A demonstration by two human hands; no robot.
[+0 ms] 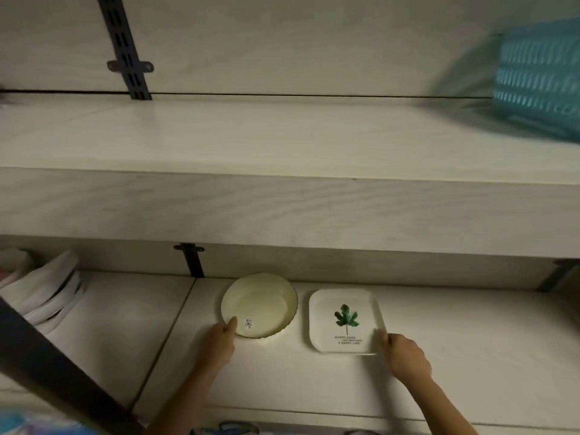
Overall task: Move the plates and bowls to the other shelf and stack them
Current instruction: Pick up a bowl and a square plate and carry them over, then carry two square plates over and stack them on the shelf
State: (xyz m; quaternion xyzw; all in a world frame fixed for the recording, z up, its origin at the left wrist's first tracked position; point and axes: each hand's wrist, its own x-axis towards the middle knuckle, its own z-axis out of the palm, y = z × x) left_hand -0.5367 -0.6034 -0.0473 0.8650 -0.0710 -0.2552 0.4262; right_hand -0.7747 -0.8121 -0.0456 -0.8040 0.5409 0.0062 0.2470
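The left hand (219, 343) reaches in over the front edge of the lower shelf (266, 381). Its thumb lies on the near left rim of the round cream bowl (259, 305), and the other fingers go under or behind the rim, so it pinches the rim; how firm the pinch is, I cannot tell. A small white sticker (249, 322) sits inside the bowl near the thumb, too small to read. Just beside the bowl on the right, not touching it, lies the square white plate (345, 321) with a green leaf print and the words "HAPPY DAYS" and "A HAPPY LIFE". The right hand (405, 356) closes on its near right corner, thumb on top. At the left end of this shelf leans a stack of white plates (47, 293). The upper shelf (282, 139) carries a teal basket (539, 80) at its right end.
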